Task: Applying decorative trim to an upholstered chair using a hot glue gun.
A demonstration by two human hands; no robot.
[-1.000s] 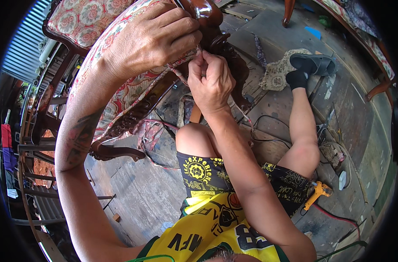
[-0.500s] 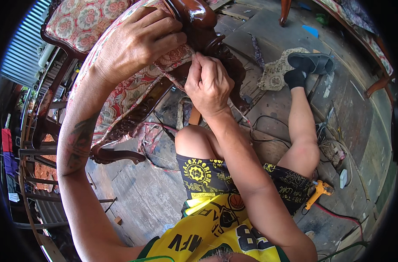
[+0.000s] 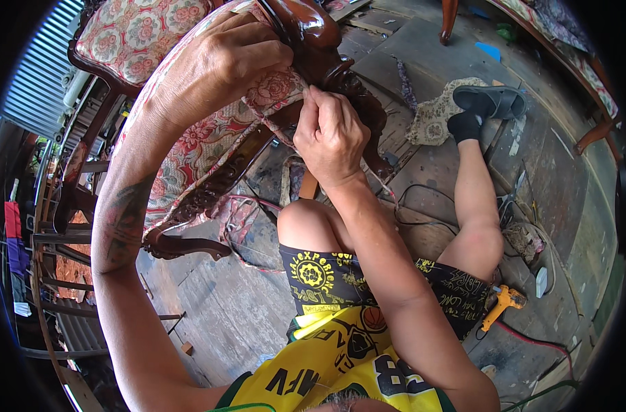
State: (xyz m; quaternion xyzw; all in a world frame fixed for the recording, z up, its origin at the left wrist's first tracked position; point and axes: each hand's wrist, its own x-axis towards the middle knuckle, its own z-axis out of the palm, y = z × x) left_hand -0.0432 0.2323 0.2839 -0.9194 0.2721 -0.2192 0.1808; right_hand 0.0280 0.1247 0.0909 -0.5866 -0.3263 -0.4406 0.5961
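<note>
A carved dark-wood chair covered in red-and-cream floral fabric (image 3: 199, 141) stands in front of me. My left hand (image 3: 223, 65) reaches over it from the left, its fingers curled down onto the fabric beside the glossy wooden frame (image 3: 304, 29). Just to the right, my right hand (image 3: 332, 137) pinches the fabric's edge between thumb and forefinger, close to the carved wood. A narrow strip of matching trim (image 3: 275, 129) hangs below that edge, left of my right hand. The left fingertips are partly hidden.
A yellow glue gun (image 3: 503, 306) with a red cord lies right of my thigh. Cables and fabric scraps are spread over the board floor (image 3: 220, 312). Behind on the left stands another floral chair (image 3: 140, 38). A wooden furniture leg (image 3: 593, 134) is at far right.
My left hand has shifted slightly on the fabric, and more of the floral pattern shows between the hands. The right hand has moved a little toward me and to the right, still pinching.
</note>
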